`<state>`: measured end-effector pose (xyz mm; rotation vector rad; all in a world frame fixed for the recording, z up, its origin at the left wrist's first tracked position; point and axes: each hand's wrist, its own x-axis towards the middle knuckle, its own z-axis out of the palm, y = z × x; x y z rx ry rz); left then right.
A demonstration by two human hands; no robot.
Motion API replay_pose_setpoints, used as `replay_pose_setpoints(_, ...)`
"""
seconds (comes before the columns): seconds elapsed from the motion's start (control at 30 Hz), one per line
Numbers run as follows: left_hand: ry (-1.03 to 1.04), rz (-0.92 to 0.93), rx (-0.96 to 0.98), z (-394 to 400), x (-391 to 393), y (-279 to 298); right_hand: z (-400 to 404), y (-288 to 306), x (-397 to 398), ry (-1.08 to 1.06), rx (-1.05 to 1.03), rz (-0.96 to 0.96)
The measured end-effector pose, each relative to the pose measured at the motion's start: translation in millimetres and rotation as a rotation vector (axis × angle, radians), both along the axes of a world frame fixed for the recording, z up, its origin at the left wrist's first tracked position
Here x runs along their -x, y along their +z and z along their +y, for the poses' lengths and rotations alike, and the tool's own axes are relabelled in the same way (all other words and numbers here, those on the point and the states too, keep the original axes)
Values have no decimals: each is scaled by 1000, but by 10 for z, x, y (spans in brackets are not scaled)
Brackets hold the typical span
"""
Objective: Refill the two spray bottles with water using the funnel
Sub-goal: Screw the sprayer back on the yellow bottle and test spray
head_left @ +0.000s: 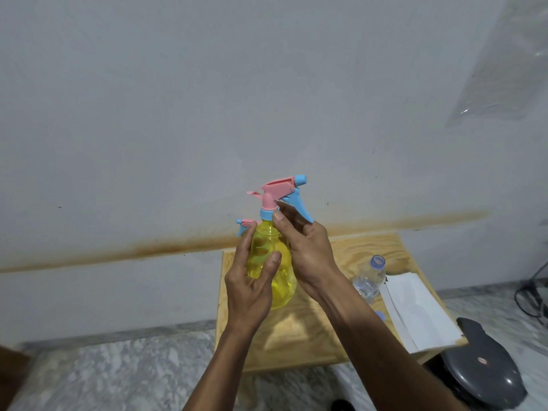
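Note:
A yellow see-through spray bottle (268, 247) with a pink and blue trigger head (281, 191) is held up above the wooden table (314, 327). My left hand (252, 280) wraps around the bottle's body. My right hand (305, 247) pinches the blue collar under the trigger head with thumb and fingers. Behind the left hand, only the pink and blue top of a second spray bottle (244, 225) shows. A clear plastic water bottle (369, 280) without its cap stands on the table to the right. No funnel is visible.
A white paper packet (415, 312) lies on the table's right side. A small blue cap (379, 315) peeks out behind my right forearm. A dark grey pan-like object (483, 372) sits on the floor at lower right. The wall is close behind the table.

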<state>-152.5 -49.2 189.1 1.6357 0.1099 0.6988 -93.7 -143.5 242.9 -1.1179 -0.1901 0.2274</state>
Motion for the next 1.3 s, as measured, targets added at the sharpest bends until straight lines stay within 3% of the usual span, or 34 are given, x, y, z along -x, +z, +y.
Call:
replay_pose_setpoints(0.23,-5,-7,-4,-25,0,-12,-26,-4,25,-8,90,-53)
replay_pose_setpoints(1.0,-3,-13,-45,-53,95,24,-38,43,85,-19,61,-23)
replay_pose_setpoints(1.3,-99,22,-56,-71,168,-2,-170,116,87,-27,262,-188)
